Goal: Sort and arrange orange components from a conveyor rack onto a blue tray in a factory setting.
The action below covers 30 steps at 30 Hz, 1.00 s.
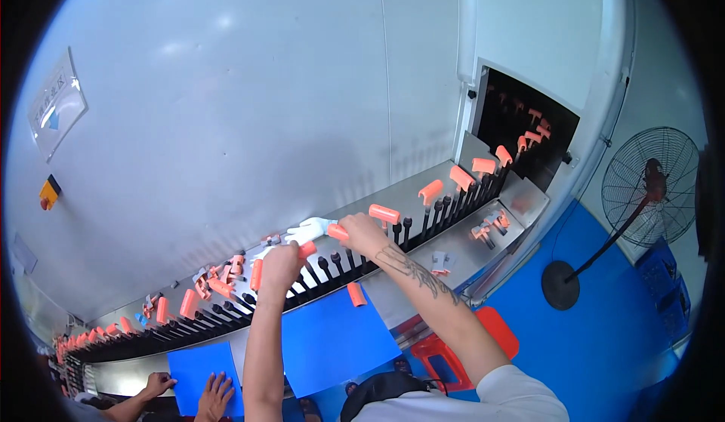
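Observation:
My left hand is closed around an orange curved plastic piece, whose end sticks out beyond my fingers. To its right, my right hand grips another orange curved piece. Both hands are over a row of upright black spindles, several of them bare and others topped with orange pieces like the one just right of my right hand. Behind my hands lies a white glove on the metal ledge. A loose orange piece rests on the far edge of a blue sheet.
A co-worker's hands rest at a second blue sheet, lower left. Loose orange parts are heaped behind the spindles. At right, the row enters a dark opening. A red stool and a standing fan are on the blue floor.

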Each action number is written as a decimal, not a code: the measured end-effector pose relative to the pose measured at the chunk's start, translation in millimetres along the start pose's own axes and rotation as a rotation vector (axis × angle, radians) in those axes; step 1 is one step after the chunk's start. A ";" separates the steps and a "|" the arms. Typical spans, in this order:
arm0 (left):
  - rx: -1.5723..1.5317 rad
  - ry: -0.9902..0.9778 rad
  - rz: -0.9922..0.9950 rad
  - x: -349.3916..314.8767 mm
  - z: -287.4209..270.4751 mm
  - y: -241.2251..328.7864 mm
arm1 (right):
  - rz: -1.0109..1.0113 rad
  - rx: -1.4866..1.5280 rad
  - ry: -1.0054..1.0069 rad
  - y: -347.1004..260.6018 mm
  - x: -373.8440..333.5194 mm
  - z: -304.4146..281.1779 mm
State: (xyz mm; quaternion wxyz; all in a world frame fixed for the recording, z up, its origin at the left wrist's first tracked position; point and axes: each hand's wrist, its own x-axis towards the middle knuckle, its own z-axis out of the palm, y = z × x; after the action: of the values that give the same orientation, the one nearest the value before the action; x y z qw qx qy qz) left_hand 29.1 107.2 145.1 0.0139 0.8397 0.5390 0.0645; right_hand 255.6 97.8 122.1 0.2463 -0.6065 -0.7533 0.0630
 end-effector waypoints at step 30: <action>-0.798 0.215 -0.070 -114.6 242.8 -4.6 | 0.031 -0.022 0.160 -26.2 -160.4 202.1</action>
State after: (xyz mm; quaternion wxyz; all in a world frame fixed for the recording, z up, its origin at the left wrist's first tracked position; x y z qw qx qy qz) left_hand 7.9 16.4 -106.7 0.2842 0.7380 0.4985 0.3552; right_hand 164.9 -19.3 -90.9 0.2982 -0.6238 -0.7224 0.0100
